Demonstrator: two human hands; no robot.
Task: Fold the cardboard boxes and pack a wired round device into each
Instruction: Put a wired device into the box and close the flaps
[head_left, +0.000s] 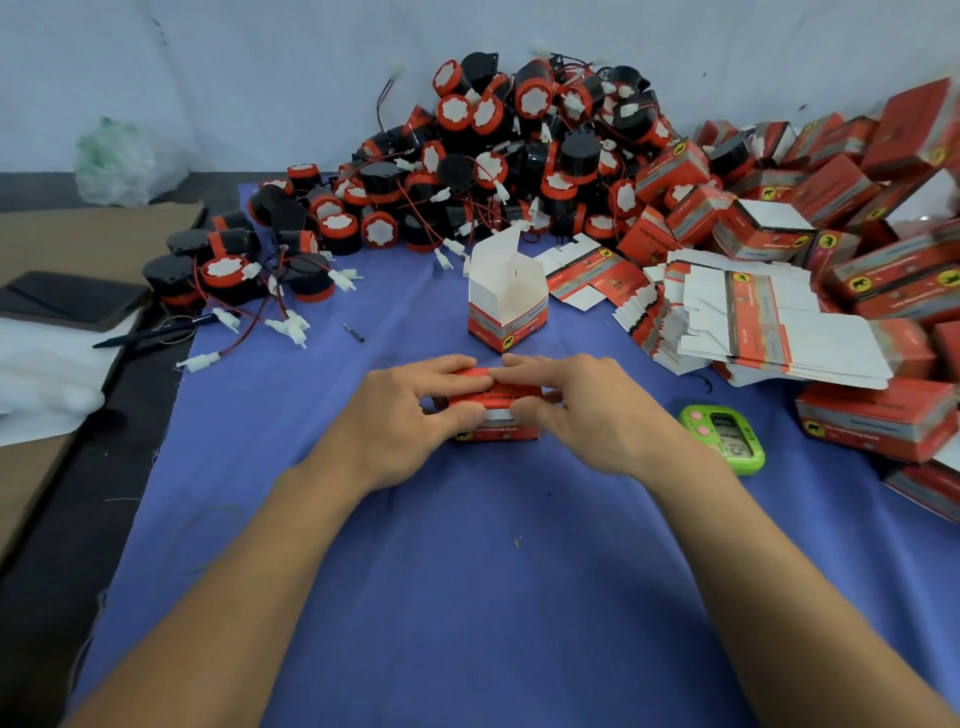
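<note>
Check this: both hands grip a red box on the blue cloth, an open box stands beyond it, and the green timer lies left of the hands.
Not quite. The head view shows the green timer lying on the right, past the right hand. The rest holds.

Even, soft light, faint shadows; wide-angle bending and blur toward edges.

Left hand and right hand meet, fingers curled.
</note>
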